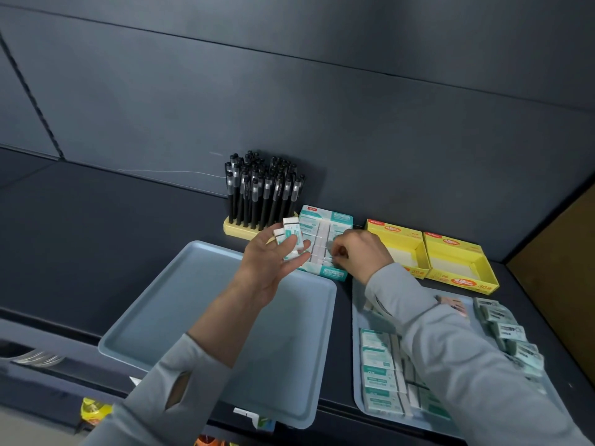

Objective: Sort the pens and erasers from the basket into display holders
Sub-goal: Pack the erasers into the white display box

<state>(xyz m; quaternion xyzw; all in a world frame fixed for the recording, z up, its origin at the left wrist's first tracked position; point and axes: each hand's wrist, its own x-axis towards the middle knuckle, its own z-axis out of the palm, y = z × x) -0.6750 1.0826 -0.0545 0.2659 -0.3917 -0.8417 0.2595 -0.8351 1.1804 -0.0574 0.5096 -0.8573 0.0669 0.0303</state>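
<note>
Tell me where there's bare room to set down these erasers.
Bare: the left tray, the yellow boxes, and the shelf left of the pens. Crowded: the right tray with erasers and the teal box.

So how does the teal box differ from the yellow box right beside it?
The teal box is packed with rows of erasers; the yellow box shows its bare pale floor. The right hand is at the teal box's erasers; no hand is at the yellow box. Colours differ: teal and white against yellow with red labels. Both are open-topped display boxes on the dark shelf.
</note>
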